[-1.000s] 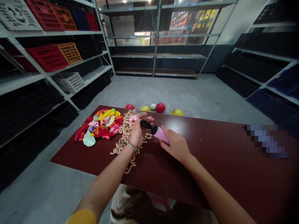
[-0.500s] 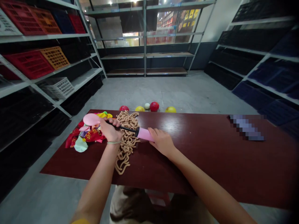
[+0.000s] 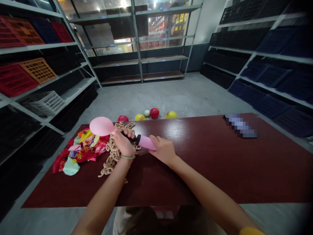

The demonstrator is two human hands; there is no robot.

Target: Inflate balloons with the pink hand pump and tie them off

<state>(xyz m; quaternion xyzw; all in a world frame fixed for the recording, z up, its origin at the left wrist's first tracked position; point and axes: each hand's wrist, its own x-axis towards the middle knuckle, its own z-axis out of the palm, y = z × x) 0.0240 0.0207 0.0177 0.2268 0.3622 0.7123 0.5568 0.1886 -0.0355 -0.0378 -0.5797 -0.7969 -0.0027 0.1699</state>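
A hand balloon pump [image 3: 146, 143] with a pink barrel is held between my two hands above the dark table. My right hand [image 3: 163, 150] is closed round the barrel's right end. My left hand [image 3: 125, 142] wraps the black part at the other end, near the neck of a pink balloon [image 3: 101, 126]. That balloon is partly inflated and sticks out to the left, its neck mostly hidden by my fingers. Under my left hand lies a heap of tan, rope-like long balloons [image 3: 112, 156]. Left of it spreads a pile of flat, colourful balloons [image 3: 85, 147].
A blurred-out flat object [image 3: 241, 125] lies on the right of the table [image 3: 195, 163]. Beyond the far edge, a red balloon [image 3: 154, 113], a yellow balloon [image 3: 171, 115] and several others rest on the floor. Shelves with crates [image 3: 36, 70] stand around.
My hands have come closer together, and the pump's black rod has slid into the barrel. The pink balloon has grown larger. The whole view has shifted a little.
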